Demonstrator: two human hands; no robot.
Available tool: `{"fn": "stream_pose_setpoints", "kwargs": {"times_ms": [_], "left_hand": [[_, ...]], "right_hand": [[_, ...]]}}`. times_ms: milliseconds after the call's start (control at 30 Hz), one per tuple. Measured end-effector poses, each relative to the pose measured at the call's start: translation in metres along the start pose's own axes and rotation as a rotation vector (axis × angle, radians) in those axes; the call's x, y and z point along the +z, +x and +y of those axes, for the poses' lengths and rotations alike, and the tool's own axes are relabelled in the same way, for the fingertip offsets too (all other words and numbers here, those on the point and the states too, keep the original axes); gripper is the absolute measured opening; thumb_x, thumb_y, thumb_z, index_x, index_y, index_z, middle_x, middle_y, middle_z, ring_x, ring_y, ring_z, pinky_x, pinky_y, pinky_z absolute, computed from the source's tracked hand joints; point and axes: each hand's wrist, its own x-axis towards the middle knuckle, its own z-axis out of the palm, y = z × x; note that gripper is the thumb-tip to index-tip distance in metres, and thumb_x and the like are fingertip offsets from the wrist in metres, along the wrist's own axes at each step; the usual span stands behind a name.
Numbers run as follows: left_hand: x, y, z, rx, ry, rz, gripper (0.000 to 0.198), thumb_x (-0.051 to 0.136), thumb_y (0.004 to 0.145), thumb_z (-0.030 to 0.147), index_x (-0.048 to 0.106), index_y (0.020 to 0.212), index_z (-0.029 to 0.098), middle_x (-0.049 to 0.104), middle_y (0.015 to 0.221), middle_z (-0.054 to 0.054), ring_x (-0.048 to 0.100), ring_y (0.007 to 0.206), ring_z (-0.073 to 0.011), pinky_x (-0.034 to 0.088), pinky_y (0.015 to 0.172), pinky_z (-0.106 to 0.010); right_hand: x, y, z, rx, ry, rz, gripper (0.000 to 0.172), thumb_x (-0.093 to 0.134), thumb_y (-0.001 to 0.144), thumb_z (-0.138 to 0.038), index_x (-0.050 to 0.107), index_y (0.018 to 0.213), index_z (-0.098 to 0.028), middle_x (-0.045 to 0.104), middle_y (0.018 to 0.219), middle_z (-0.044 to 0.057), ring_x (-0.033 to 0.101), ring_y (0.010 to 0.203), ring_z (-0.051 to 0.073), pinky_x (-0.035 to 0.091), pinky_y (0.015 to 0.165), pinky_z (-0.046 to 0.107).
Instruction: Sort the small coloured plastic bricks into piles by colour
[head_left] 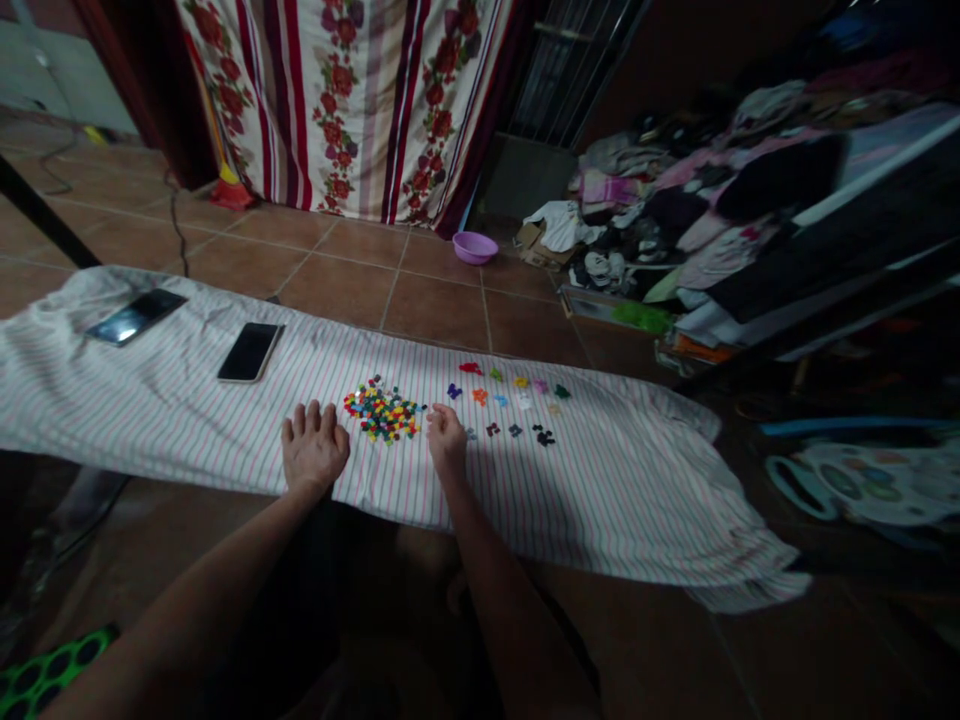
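A mixed pile of small multicoloured bead-like pieces (382,412) lies on a striped cloth (622,480). My left hand (315,447) rests flat on the cloth just left of it, fingers spread, holding nothing. At the pile's right edge is my right hand (448,438), its fingers closed in a pinch; a tiny dark piece shows by the fingertips, but whether it is held I cannot make out. Beyond that hand sit small single-colour groups, among them red pieces (470,369), orange pieces (480,397), purple pieces (454,391), yellow pieces (521,382) and black pieces (544,436).
Two dark-screened devices, a phone (251,352) and a larger one (136,317), lie on the cloth's left part. Past the far edge, a purple basin (475,248) stands on the tiled floor before a floral curtain (337,110). Heaped clothes (630,190) are at right.
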Motion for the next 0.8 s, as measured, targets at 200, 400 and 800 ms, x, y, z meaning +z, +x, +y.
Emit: {"fn": "stream_pose_setpoints", "kwargs": {"times_ms": [200, 400, 800], "left_hand": [[-0.002, 0.0, 0.001, 0.002, -0.02, -0.002, 0.051, 0.034, 0.091, 0.034, 0.054, 0.135, 0.016, 0.048, 0.145, -0.015, 0.032, 0.141, -0.033, 0.023, 0.114, -0.053], [-0.002, 0.0, 0.001, 0.007, -0.014, -0.005, 0.052, 0.033, 0.091, 0.034, 0.054, 0.135, 0.015, 0.048, 0.145, -0.015, 0.033, 0.14, -0.0338, 0.023, 0.114, -0.052], [-0.001, 0.0, 0.0, 0.02, 0.024, -0.003, 0.053, 0.035, 0.09, 0.034, 0.053, 0.136, 0.016, 0.048, 0.145, -0.016, 0.034, 0.14, -0.0335, 0.025, 0.113, -0.052]], "right_hand": [[-0.003, -0.022, -0.019, -0.157, -0.217, 0.044, 0.037, 0.036, 0.092, -0.019, 0.069, 0.108, -0.018, 0.066, 0.101, 0.01, 0.061, 0.099, 0.02, 0.047, 0.091, 0.031], [0.0, -0.028, -0.03, -0.23, -0.393, -0.098, 0.042, 0.043, 0.088, -0.009, 0.07, 0.117, -0.023, 0.061, 0.108, 0.01, 0.055, 0.102, 0.023, 0.046, 0.093, 0.034], [-0.004, -0.033, -0.035, -0.222, -0.356, -0.083, 0.039, 0.043, 0.09, -0.008, 0.07, 0.115, -0.021, 0.063, 0.111, 0.011, 0.054, 0.105, 0.022, 0.044, 0.097, 0.035]]}}
